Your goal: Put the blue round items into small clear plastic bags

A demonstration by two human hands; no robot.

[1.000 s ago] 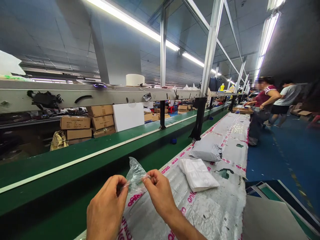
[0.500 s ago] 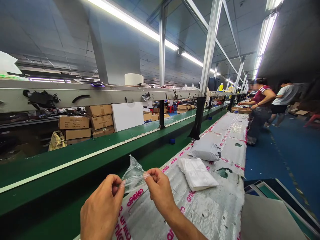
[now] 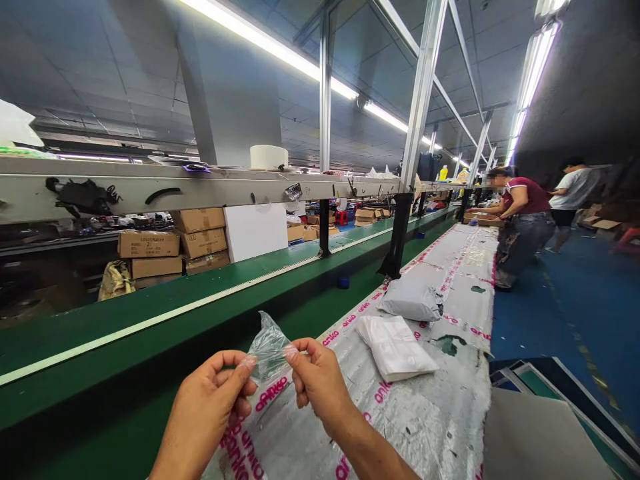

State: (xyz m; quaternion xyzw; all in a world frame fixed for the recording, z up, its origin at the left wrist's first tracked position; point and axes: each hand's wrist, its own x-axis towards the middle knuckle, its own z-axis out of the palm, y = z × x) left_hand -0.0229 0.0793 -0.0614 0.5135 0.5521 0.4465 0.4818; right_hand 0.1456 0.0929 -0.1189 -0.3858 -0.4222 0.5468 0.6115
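Both the left hand and right hand pinch clear plastic film above the desk; the film, seemingly thin, could tear or slip if tugged too hard.

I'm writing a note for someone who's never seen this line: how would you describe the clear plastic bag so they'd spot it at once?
Find the long strip of silver sheeting printed with pink lettering. At its near end, the person's left hand and right hand pinch a small clear plastic bag between them. It is limp, see-through and held up in the air, unlike the grey mailer and white packet lying on the sheeting.
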